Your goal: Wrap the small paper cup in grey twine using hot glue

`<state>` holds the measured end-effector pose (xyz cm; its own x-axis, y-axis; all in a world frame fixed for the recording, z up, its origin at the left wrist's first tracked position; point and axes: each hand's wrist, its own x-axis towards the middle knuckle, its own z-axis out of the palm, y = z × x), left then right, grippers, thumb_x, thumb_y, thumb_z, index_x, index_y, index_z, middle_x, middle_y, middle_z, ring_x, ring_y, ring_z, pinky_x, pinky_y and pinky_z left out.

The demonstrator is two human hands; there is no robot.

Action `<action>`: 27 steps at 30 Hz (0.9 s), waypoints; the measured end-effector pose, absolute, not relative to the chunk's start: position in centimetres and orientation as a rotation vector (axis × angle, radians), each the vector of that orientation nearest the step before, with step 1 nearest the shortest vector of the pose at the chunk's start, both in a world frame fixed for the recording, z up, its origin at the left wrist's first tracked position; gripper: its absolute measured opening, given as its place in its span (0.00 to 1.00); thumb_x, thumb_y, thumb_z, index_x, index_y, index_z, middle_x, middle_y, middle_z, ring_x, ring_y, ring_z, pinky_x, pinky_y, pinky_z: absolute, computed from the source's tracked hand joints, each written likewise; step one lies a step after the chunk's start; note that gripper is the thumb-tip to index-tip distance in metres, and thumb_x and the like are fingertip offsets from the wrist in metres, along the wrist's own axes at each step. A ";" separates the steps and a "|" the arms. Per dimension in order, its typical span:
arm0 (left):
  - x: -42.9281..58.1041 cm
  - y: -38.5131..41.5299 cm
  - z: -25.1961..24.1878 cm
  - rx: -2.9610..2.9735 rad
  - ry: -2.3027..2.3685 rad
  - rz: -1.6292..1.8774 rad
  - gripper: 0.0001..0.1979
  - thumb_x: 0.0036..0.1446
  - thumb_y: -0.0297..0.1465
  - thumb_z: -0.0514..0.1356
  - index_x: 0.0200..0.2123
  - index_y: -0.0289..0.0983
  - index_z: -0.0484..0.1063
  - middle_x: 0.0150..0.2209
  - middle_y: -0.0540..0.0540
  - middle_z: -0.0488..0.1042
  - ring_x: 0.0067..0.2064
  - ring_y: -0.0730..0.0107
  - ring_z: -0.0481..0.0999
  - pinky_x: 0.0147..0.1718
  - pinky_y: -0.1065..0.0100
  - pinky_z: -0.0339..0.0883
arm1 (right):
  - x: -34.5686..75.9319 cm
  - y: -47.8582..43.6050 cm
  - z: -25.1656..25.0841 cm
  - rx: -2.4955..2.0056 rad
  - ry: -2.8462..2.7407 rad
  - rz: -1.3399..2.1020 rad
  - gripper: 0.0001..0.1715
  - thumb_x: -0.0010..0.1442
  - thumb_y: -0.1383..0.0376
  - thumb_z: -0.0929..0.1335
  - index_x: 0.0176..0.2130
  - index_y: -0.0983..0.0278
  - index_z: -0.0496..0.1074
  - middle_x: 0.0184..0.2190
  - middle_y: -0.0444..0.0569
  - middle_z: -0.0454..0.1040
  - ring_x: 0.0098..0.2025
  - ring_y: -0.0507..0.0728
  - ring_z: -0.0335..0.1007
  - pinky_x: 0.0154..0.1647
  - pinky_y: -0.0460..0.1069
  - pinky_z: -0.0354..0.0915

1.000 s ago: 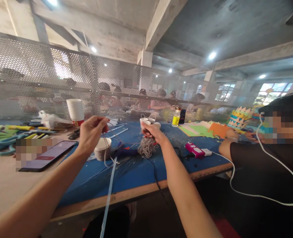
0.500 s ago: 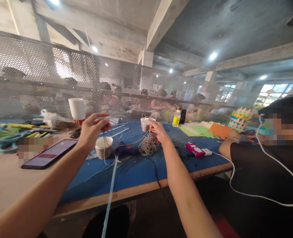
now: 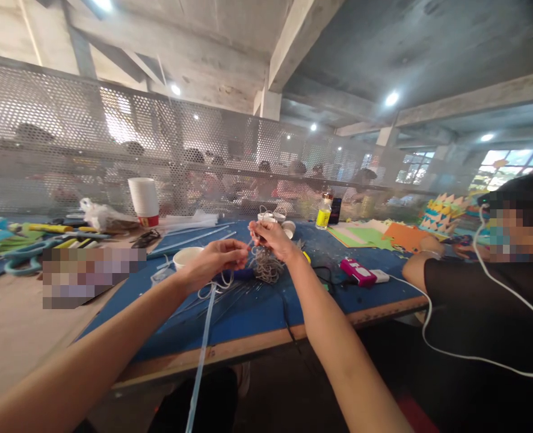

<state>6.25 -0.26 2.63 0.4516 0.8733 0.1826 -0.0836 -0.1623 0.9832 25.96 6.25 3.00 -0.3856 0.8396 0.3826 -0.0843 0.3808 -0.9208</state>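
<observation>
My left hand (image 3: 216,261) is closed in a pinch on grey cord (image 3: 224,285), a loop of which hangs below the fingers. Just to its right, my right hand (image 3: 272,237) is also pinched on the cord, the fingertips of both hands close together. A tangled bundle of grey cord (image 3: 268,267) lies on the table under my right hand. Behind my left wrist stands a white paper cup (image 3: 186,256), partly hidden. Beyond my right hand are more small cups (image 3: 289,228). A long translucent glue stick (image 3: 202,355) sticks out over the table's front edge.
At left lie scissors (image 3: 23,260) and a plastic bag (image 3: 95,215), near a stack of paper cups (image 3: 143,201). To the right are a yellow-labelled bottle (image 3: 323,216), coloured paper (image 3: 361,233) and a magenta box (image 3: 357,272). Another person (image 3: 487,300) sits at right beside a white cable (image 3: 469,358).
My left hand has moved right and down, from above the white cup to beside my right hand. My right hand has shifted slightly left. The cord between them has drawn closer together.
</observation>
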 end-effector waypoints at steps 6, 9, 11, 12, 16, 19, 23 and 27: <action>4.7 0.4 3.5 1.404 0.727 1.333 0.10 0.50 0.36 0.71 0.30 0.36 0.76 0.23 0.52 0.69 0.24 0.74 0.66 0.26 0.70 0.62 | 27.7 8.5 2.3 -0.900 -1.514 1.020 0.33 0.53 0.36 0.71 0.26 0.63 0.73 0.15 0.38 0.58 0.19 0.47 0.53 0.24 0.45 0.60; 3.5 0.8 4.5 1.304 0.673 1.498 0.07 0.52 0.33 0.67 0.30 0.36 0.74 0.22 0.53 0.66 0.24 0.75 0.64 0.25 0.70 0.61 | 29.1 9.7 1.6 -1.076 -1.400 0.820 0.33 0.57 0.37 0.69 0.23 0.63 0.71 0.14 0.41 0.62 0.18 0.49 0.55 0.23 0.46 0.58; 2.7 1.1 5.2 1.204 0.611 1.563 0.05 0.53 0.30 0.66 0.29 0.35 0.74 0.21 0.54 0.65 0.23 0.77 0.63 0.24 0.72 0.59 | 30.2 10.0 1.2 -1.242 -1.368 0.617 0.33 0.61 0.40 0.66 0.21 0.62 0.71 0.14 0.43 0.64 0.18 0.51 0.59 0.25 0.47 0.59; 2.2 1.2 5.5 1.144 0.572 1.598 0.04 0.52 0.28 0.66 0.29 0.35 0.73 0.20 0.54 0.65 0.23 0.78 0.63 0.23 0.73 0.59 | 30.6 10.0 1.2 -1.337 -1.352 0.517 0.33 0.63 0.42 0.64 0.20 0.62 0.72 0.15 0.44 0.66 0.20 0.52 0.63 0.28 0.47 0.61; 0.5 2.1 6.2 0.909 0.450 1.751 0.08 0.46 0.24 0.68 0.30 0.33 0.73 0.20 0.55 0.66 0.22 0.81 0.64 0.22 0.78 0.61 | 32.1 9.5 1.2 -1.655 -1.245 0.274 0.36 0.68 0.44 0.59 0.21 0.60 0.76 0.17 0.49 0.72 0.29 0.58 0.74 0.39 0.49 0.65; -0.4 2.9 6.0 0.825 0.462 1.802 0.08 0.46 0.22 0.67 0.31 0.32 0.73 0.20 0.54 0.69 0.22 0.81 0.67 0.22 0.79 0.63 | 32.2 9.5 1.3 -1.695 -1.248 0.257 0.36 0.69 0.46 0.58 0.23 0.61 0.78 0.20 0.50 0.75 0.32 0.59 0.76 0.41 0.49 0.65; 0.3 3.2 5.1 0.866 0.535 1.707 0.07 0.48 0.21 0.67 0.33 0.30 0.74 0.21 0.52 0.71 0.23 0.79 0.70 0.21 0.78 0.63 | 31.1 10.1 1.4 -1.497 -1.413 0.356 0.35 0.69 0.45 0.59 0.24 0.62 0.77 0.22 0.49 0.77 0.27 0.56 0.75 0.35 0.47 0.66; 1.2 2.6 5.1 0.897 0.513 1.642 0.06 0.52 0.22 0.66 0.35 0.30 0.75 0.21 0.51 0.72 0.23 0.78 0.70 0.21 0.78 0.64 | 30.3 9.9 1.8 -1.412 -1.579 0.367 0.38 0.68 0.42 0.59 0.22 0.63 0.75 0.20 0.48 0.76 0.28 0.55 0.75 0.36 0.45 0.66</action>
<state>1.19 2.65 5.13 -0.0700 0.9558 0.2855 -0.6230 -0.2654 0.7358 30.28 9.92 1.76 0.1203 0.8893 0.4412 0.6038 0.2873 -0.7436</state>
